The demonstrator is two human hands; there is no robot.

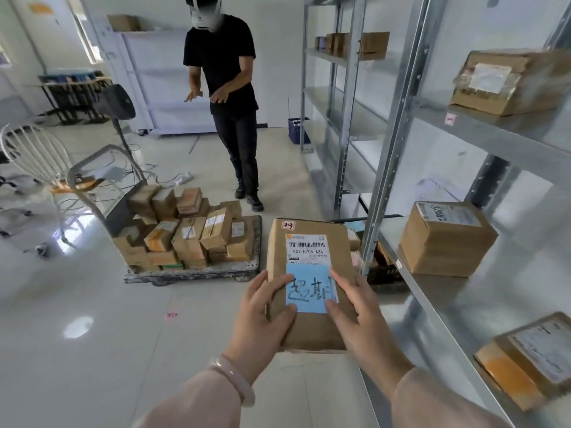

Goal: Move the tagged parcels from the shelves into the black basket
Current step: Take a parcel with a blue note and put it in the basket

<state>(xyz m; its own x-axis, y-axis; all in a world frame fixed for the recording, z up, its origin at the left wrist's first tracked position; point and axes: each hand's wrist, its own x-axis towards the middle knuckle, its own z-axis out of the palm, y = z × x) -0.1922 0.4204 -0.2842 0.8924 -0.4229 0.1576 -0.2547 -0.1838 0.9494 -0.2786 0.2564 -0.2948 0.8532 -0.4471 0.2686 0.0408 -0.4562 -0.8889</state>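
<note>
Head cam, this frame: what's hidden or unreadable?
- Blue note on the parcel: the right hand covers its last character.
- Shipping label: fine print below the code is too small to read.
- Black basket: mostly behind the parcel and shelf post, so its contents are unclear.
- Top-shelf box: label blurred.
- Lower-right box: cut off by the frame edge.
- Parcel underside: faces away from the camera.

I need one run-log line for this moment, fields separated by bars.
held: brown cardboard parcel with blue paper tag | left hand: grips left edge | right hand: grips right edge | over: white floor
</note>
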